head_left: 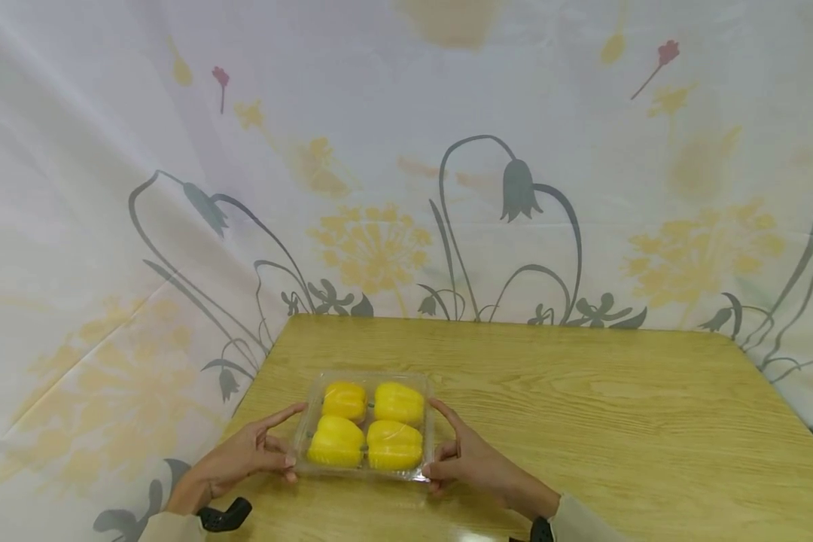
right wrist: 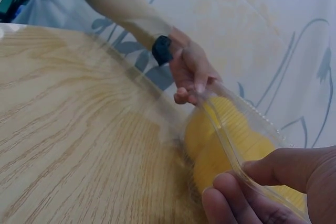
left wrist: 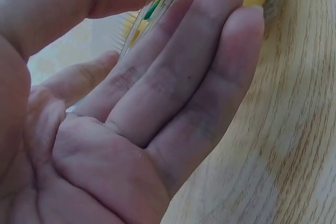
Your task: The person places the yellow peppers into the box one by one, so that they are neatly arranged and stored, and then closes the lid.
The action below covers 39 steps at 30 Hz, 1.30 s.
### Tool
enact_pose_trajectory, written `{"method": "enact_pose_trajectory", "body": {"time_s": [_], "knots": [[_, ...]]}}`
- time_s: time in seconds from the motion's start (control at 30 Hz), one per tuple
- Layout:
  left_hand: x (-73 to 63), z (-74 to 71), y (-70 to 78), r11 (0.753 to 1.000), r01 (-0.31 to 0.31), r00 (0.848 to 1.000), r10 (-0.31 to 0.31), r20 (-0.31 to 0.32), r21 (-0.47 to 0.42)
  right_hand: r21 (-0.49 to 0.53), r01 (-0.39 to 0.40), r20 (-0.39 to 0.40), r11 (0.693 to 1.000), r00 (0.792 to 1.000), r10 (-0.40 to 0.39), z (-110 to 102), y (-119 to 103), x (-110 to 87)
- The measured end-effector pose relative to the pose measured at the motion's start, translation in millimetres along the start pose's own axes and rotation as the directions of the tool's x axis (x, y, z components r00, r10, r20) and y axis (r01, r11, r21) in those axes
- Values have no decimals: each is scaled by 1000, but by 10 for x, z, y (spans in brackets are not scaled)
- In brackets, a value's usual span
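A clear plastic clamshell box (head_left: 366, 473) holds several yellow bell peppers (head_left: 394, 446), set in two rows. My left hand (head_left: 251, 455) grips the box's left side, its index finger stretched along the upper part of that edge. In the left wrist view, the plastic rim (left wrist: 152, 17) passes between the thumb and the other fingers (left wrist: 173, 77). On the opposite side, my right hand (head_left: 467, 459) pinches the rim near the lower right corner. The right wrist view shows the thumb (right wrist: 278, 169) on top of the rim and fingertips curled below it.
The box is over the left part of a wood-grain table (head_left: 583, 421). A pale cloth with printed flowers (head_left: 379, 113) hangs behind the table and along its left side. Both wrists carry dark straps, such as the left one (head_left: 225, 515).
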State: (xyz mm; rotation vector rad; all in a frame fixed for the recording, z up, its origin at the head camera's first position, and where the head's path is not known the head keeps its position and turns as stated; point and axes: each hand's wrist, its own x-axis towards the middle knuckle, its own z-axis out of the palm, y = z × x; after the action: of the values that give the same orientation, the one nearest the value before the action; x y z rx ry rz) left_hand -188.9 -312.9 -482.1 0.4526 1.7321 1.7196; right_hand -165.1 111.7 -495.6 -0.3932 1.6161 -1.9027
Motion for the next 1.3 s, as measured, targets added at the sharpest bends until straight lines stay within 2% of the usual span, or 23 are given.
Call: {"method": "enact_pose_trajectory", "body": {"time_s": [0.23,0.53,0.8,0.93,1.17,1.3], "knots": [[-5,18,13,1000,20,1000,-20,4,-7,-2,-3,4,1000,1000,3,-8,15,1],[30,29,-14,996,36,999,-37,-4,-79,-5,-6,-4,1000,1000,6,-10,6,2],[48,36,-16,996,9,1000,-8,10,-89,9,5,2,1000,1000,-5,-22,-9,0],[67,33,-15,999,-5,1000,4,-14,-46,6,7,-5,1000,1000,-7,-32,-14,-1],[107,-5,-51,993,-28,993,41,-108,118,-38,19,-32,999,999,-20,-27,-6,-3],[117,-17,-70,991,-16,990,35,-140,135,-41,20,-37,999,999,-21,-28,6,9]]}}
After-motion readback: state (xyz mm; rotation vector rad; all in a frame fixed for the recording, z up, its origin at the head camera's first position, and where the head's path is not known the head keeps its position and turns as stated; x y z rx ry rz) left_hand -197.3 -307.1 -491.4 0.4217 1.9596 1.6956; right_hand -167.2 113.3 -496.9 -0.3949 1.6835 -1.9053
